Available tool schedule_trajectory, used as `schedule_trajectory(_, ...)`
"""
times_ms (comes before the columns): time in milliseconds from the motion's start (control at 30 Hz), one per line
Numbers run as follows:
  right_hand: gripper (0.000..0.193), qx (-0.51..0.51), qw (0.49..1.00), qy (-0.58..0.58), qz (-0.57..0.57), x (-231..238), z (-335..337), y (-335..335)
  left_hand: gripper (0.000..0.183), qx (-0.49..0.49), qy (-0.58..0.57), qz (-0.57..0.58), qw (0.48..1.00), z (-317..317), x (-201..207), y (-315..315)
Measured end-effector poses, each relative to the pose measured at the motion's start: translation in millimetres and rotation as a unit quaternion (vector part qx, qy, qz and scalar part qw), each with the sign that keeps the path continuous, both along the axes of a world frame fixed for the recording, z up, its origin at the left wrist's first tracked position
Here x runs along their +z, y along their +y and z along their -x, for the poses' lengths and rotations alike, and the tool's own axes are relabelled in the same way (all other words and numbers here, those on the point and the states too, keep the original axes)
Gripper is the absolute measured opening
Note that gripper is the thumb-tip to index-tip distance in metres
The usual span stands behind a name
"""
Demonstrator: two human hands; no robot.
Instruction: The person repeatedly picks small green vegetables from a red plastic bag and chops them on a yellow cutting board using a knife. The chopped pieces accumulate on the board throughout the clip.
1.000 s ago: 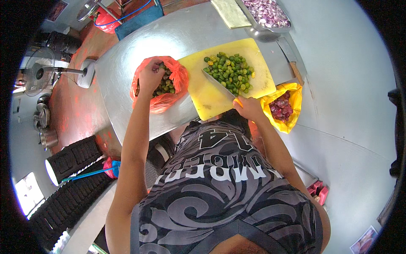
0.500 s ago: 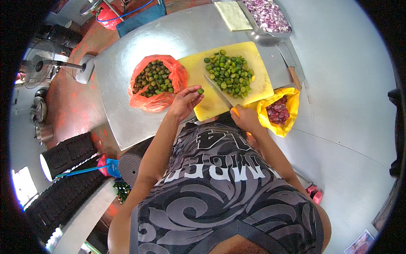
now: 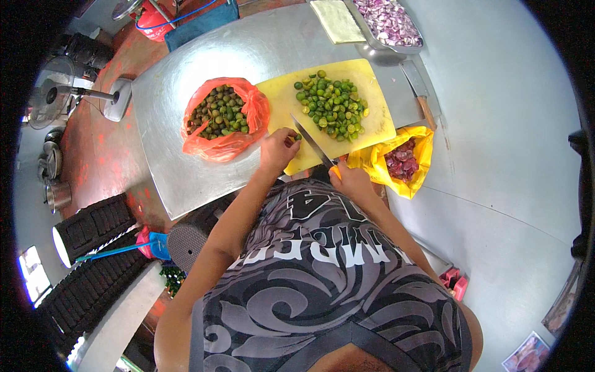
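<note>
My left hand [image 3: 280, 149] pinches a small green calamansi [image 3: 298, 136] at the left edge of the yellow cutting board [image 3: 375, 87]. My right hand [image 3: 354, 183] grips a knife by its orange handle [image 3: 336, 171]; the blade [image 3: 313, 140] slants up and left over the board, its tip close to the held calamansi. Beyond the blade lies a pile of calamansi [image 3: 330, 105], many of them cut, with pale flesh showing. To the left of the board, an orange-red plastic bag [image 3: 259, 111] stands open, full of whole green and brownish calamansi [image 3: 223, 110].
At the board's right corner hangs a yellow bag [image 3: 425, 149] holding dark red pieces [image 3: 403, 160]. A second knife [image 3: 426, 111] with a wooden handle lies by the wall. A metal tray of chopped red onions [image 3: 387, 23] and a folded pale cloth [image 3: 337, 20] sit at the back.
My left hand has brought the calamansi onto the board's edge, its fingers curling closer around it. The right hand and knife have shifted slightly left, the blade nearer the fruit.
</note>
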State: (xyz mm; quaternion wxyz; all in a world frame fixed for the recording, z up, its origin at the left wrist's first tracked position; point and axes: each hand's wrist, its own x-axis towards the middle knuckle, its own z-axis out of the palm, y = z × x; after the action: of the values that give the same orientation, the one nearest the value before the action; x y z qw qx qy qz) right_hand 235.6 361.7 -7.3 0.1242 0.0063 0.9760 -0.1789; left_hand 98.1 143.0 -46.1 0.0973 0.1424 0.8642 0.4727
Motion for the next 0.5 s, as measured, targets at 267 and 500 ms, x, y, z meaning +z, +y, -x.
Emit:
schedule_trajectory(267,0.038,0.009,1.0,-0.013,-0.017,4,0,-3,0.024,0.009,0.062,-0.009,0.998,-5,-11,0)
schedule_trajectory(500,0.035,0.006,1.0,-0.006,0.017,3,16,-15,0.024,-0.009,0.089,-0.018,0.996,-3,-15,-2)
